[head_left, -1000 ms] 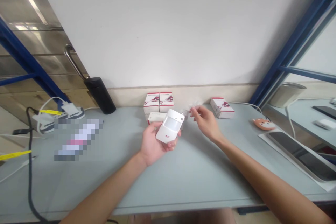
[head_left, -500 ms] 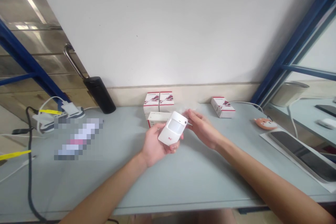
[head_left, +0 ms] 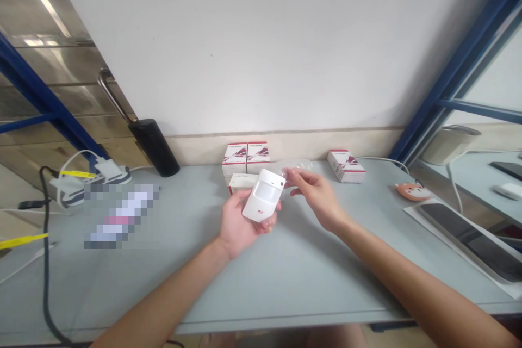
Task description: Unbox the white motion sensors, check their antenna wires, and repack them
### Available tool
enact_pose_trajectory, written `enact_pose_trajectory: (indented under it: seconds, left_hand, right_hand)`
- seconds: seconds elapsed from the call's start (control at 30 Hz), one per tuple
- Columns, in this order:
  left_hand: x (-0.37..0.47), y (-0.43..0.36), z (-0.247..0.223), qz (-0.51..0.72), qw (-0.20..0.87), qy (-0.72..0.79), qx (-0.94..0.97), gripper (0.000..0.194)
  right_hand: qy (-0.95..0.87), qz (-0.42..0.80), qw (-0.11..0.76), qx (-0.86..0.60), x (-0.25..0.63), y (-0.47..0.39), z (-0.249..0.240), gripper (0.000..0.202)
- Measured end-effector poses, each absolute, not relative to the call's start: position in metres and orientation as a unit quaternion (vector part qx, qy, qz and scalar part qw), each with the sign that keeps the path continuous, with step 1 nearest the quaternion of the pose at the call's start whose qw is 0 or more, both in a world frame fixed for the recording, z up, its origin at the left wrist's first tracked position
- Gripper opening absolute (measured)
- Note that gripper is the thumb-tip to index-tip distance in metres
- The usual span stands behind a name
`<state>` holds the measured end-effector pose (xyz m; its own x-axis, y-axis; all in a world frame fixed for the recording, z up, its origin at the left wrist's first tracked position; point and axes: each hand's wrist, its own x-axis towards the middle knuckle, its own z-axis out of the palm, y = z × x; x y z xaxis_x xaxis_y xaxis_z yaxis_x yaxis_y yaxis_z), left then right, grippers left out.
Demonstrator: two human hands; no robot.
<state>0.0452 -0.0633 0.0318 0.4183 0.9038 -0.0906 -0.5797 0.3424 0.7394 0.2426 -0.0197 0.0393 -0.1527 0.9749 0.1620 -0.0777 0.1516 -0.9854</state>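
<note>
My left hand [head_left: 240, 221] is closed around a white motion sensor [head_left: 265, 196], held tilted above the desk. The sensor's rounded window faces up, and a small red mark shows near its lower end. At its upper right corner, my right hand [head_left: 316, 193] is closed in a pinch with thumb and forefinger. A thin, pale piece shows at those fingertips, too small to name. Just behind the hands lies clear plastic wrapping [head_left: 304, 164]. A white box with a red edge [head_left: 240, 182] is partly hidden behind the sensor and my left hand.
Two small red-and-white boxes [head_left: 247, 156] stand against the wall, and another box [head_left: 346, 166] lies to the right. A black cylinder [head_left: 154, 147], power strips [head_left: 77, 190] and cables are on the left. An orange animal-faced item [head_left: 412, 192] and a dark phone-like slab [head_left: 468, 239] lie right.
The sensor and my left hand have shifted slightly left. My right hand has turned, its pinching fingers showing more clearly at the sensor's corner. The clear wrapping behind is more visible.
</note>
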Motion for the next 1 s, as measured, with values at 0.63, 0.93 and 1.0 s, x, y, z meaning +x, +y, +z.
enact_pose_trajectory:
  seconds: [0.63,0.93,1.0]
  left_hand:
    - [0.046,-0.065,0.032,0.440,0.790,0.264,0.336,0.044]
    - [0.047,-0.064,0.023,0.476,0.732,0.285,0.395,0.035]
    - [0.047,-0.065,0.026,0.486,0.723,0.292,0.393,0.034]
  right_hand:
    - [-0.494,0.628,0.512,-0.316,0.235,-0.030,0.045,0.042]
    - [-0.486,0.695,0.467,-0.250,0.234,-0.031,0.038,0.041]
    - [-0.501,0.698,0.453,-0.238,0.234,-0.030,0.036,0.040]
